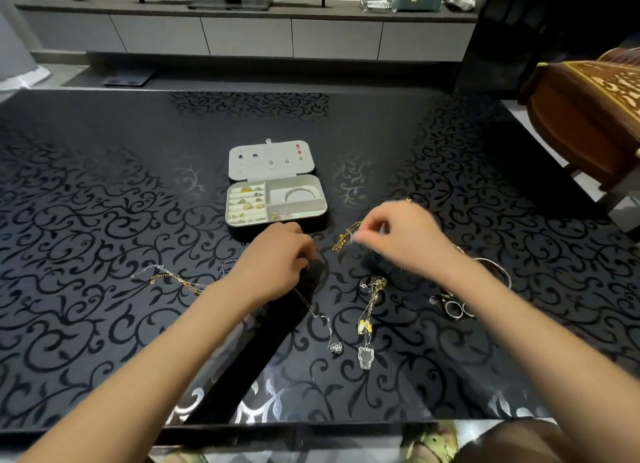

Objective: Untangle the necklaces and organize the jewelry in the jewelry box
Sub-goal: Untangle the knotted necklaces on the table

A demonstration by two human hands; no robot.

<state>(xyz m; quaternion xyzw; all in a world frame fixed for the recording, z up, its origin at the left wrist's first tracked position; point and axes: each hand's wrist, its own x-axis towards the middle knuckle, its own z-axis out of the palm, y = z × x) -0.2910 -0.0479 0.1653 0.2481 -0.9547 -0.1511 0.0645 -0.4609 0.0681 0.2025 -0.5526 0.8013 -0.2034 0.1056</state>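
Right hand (pixel 398 235) is pinching the gold chain (pixel 343 239); left hand's (pixel 277 260) grip over the silver chain (pixel 313 310) is unclear. Tease gently.

Open white-lined jewelry box (pixel 306 206), rings (pixel 247 203) and bangle (pixel 300 194) inside; tangled gold and silver necklaces (pixel 372 298) nearer.

Even, fairly bright indoor light; glossy table (pixel 104 185) showing silvery glare patches left and right of the jewelry box (pixel 275 199), more well in front of it; right hand (pixel 405 235), right-front of the box, motion-blurred; wide-angle bowing at the frame edges
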